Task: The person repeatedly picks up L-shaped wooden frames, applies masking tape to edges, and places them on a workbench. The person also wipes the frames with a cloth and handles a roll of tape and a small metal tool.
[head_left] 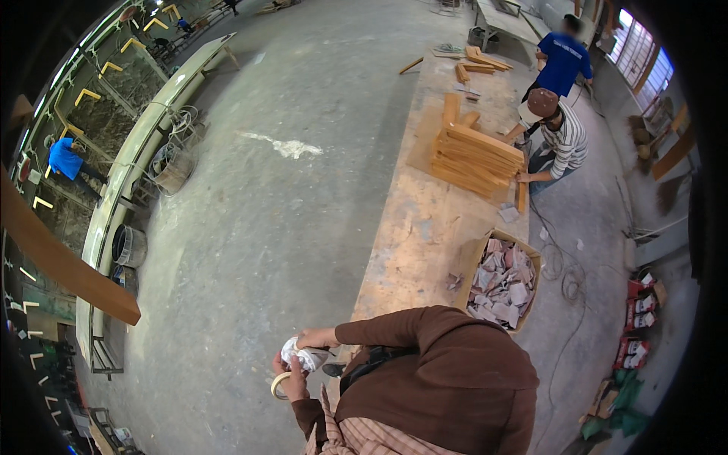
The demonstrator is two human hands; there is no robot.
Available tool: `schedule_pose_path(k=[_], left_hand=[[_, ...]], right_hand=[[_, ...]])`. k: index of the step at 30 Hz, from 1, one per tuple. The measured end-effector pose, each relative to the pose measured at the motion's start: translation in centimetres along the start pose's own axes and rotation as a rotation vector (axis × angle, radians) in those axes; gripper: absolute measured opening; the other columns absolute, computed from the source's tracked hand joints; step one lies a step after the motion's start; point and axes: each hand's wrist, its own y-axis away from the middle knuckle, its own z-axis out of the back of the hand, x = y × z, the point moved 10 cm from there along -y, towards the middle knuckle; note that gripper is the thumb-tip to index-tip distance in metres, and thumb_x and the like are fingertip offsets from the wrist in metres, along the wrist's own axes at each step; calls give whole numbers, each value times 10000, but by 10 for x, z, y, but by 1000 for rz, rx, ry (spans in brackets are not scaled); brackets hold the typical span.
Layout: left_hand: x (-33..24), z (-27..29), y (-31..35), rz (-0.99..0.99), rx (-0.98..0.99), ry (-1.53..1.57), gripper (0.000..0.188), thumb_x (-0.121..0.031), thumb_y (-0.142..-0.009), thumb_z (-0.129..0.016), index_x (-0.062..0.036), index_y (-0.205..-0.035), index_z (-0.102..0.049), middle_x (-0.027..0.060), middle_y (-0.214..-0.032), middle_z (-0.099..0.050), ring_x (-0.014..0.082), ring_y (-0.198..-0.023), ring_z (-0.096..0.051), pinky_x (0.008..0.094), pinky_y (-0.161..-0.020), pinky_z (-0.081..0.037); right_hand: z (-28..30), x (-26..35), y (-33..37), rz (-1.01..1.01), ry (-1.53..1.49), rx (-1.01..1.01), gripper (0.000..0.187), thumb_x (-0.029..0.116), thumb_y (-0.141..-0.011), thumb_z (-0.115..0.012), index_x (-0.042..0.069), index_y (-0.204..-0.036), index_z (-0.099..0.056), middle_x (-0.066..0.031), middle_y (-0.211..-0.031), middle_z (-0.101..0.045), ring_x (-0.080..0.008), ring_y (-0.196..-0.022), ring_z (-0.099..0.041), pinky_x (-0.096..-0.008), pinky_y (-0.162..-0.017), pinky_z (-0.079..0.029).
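Observation:
Both my hands are together low in the middle of the view, in front of my brown sleeves. My right hand (pixel 312 337) is closed on a crumpled white bundle (pixel 292 349), cloth or plastic, I cannot tell which. From below, the fingers of my left hand (pixel 294 381) press against the same bundle. A cream roll of tape (pixel 276 388) hangs at my left hand, its ring partly hidden by the fingers. Something thin and dark pokes out beside the bundle, too small to name.
A long worktable (pixel 409 243) carries stacked wooden pieces (pixel 474 155) and a cardboard box (pixel 464 277) of scraps. A striped-shirted person (pixel 569 136) handles the stack; a blue-shirted person (pixel 565 61) stands behind. A wooden piece (pixel 68 254) looms at left, before a long bench (pixel 106 212).

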Motion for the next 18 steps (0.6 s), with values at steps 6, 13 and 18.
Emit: schedule_pose_path(k=[6, 13, 18], left_hand=[[-17, -16, 8, -212, 146, -209, 696, -72, -828, -649, -31, -1409, -268, 131, -1311, -442, 198, -1140, -483, 310, -919, -430], [0, 29, -2, -163, -105, -88, 406, 27, -751, -551, 8, -1154, -502, 91, -1053, -572, 170, -931, -560, 300, -815, -464], [-12, 35, -2, -211, -184, 13, 335, -6, -796, -591, -13, -1125, -526, 72, -1057, -586, 168, -941, -566, 305, -813, -466]], right_hand=[[3, -3, -4, -17, 93, -26, 486, 259, -776, -607, -32, -1159, -537, -93, -951, -628, -157, -793, -607, -295, -665, -491], [-15, 10, 18, -52, 223, 168, 437, 336, -774, -616, 101, -1138, -554, -3, -846, -584, -70, -650, -522, -245, -416, -339], [-33, 15, 28, -3, 55, 272, 607, 380, -803, -615, 203, -1351, -421, 8, -858, -601, -47, -606, -529, -206, -402, -336]])
